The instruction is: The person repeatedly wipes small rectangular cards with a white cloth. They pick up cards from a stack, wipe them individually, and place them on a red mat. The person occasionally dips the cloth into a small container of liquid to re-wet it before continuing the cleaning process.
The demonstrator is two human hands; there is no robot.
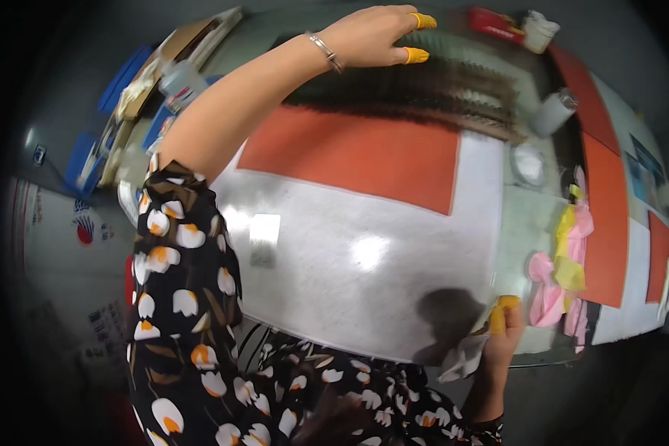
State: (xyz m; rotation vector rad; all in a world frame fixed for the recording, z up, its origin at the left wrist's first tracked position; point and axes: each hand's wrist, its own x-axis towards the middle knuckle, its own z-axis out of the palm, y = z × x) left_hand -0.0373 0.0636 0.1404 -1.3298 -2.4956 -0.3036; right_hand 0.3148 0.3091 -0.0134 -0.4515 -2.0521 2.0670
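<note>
Sleeve [182,267] foremost, left hand [372,36] gapes, right [504,334] clutches cloth [464,360].

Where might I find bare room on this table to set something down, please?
The white sheet looks bare between the central orange mat and the right hand; the mat does too. Crowded: beyond it, the rack; at right, the dish, bottle and pink-and-yellow pieces.

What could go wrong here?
The bracelet on the left wrist might snag on the dark, ridged rack if the left hand comes lower. The pale cloth in the right hand is by the near edge of the table, so it could drop if the grip loosens.
</note>
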